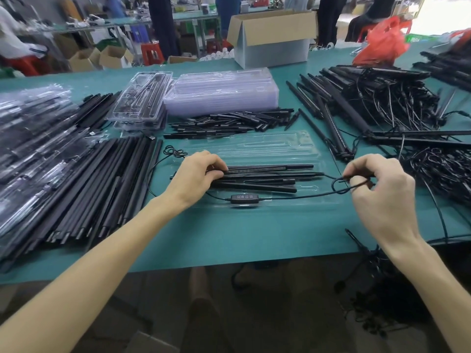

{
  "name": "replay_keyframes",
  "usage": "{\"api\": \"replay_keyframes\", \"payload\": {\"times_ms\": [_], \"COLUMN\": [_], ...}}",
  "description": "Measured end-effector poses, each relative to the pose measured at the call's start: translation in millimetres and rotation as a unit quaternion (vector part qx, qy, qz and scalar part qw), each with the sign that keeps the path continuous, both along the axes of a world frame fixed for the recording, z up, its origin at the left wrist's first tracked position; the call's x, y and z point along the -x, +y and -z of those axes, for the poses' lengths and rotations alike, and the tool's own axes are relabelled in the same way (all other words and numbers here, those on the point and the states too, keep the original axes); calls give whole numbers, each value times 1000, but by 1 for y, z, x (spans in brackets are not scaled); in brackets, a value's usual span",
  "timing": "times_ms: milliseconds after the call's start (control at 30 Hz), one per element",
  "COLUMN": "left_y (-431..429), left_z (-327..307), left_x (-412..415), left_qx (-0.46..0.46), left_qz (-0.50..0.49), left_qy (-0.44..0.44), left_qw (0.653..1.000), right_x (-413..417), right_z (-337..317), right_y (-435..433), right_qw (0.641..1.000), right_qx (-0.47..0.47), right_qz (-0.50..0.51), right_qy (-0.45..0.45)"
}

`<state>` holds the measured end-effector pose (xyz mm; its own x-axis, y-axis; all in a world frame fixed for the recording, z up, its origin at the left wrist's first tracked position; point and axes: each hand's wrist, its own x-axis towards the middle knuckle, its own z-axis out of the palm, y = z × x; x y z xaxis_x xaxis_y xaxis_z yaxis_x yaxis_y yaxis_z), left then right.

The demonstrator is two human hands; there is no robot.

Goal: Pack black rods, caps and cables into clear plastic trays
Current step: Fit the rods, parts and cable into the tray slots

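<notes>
Your teal-topped bench (254, 233), an open cardboard box (272, 39) at its far edge, red stools (152, 53) beyond, daylight far right.

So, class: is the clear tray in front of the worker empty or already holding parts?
Partly filled: black rods lie in the tray, a cable with a controller crosses its near side, and the far slots look bare.

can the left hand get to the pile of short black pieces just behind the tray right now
Probably yes: the pile lies just beyond the left hand, with only the low clear tray between. But that hand grips the rods and must let go first.
</notes>
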<state>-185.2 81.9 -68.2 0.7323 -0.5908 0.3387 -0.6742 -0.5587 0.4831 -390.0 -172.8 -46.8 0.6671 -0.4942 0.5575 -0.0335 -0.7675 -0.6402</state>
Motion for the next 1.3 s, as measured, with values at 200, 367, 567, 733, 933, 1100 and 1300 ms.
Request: {"api": "replay_keyframes", "payload": {"times_ms": [200, 367, 567, 733, 933, 1100, 1300], "left_y": [2, 5, 3, 4, -6, -17, -20], "left_z": [5, 8, 5, -1, -1, -1, -2], "left_x": [-3, -6, -5, 4, 20, 23, 22], "left_qx": [23, 29, -15, -95, -174, -259, -294], "left_qz": [-11, -8, 30, 81, 64, 65, 62], "left_qy": [38, 47, -22, -126, -202, -245, -273], "left_qw": [999, 998, 999, 984, 962, 932, 914], "right_x": [-5, -4, -3, 2, 5, 8, 10], "right_z": [1, 0, 4, 4, -2, -5, -2], "right_y": [2, 2, 4, 4, 10, 13, 13], "right_qw": [1000, 998, 996, 997, 999, 998, 997], "right_qx": [1, 26, 71, 73, 32, 26, 24], "right_qz": [-6, 15, 21, 15, -18, -26, -24], "right_qy": [-3, -48, -46, -31, -8, -48, -68]}}
